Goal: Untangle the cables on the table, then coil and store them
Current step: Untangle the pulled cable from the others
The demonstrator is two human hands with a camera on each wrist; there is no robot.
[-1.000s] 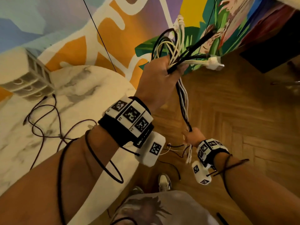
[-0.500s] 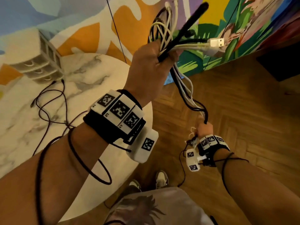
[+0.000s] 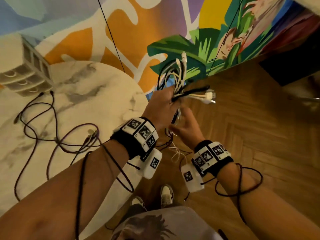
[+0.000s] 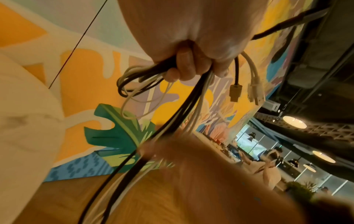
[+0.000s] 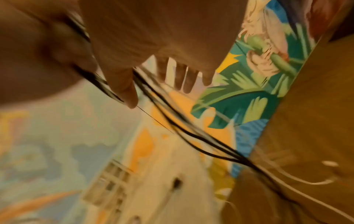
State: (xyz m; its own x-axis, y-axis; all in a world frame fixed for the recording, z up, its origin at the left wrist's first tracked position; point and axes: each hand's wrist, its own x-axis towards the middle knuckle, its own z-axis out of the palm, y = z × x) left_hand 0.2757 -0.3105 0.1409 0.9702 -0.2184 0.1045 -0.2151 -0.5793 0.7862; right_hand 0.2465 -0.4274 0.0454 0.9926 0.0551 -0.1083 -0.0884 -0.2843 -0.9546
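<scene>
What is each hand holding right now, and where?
Left hand grips the cable bundle near its looped top. Right hand is open against the hanging strands, gripping nothing.

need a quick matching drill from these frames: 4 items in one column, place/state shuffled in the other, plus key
Items:
1. left hand
2. right hand
3. dark cables
4. drawer unit

Places/states:
A. lying loose on the marble table
B. standing at the table's far edge
C. fist round the black and white cable bundle
D. fingers spread, just below the other hand, at the hanging strands

Pairs: 1-C, 2-D, 3-A, 4-B
</scene>
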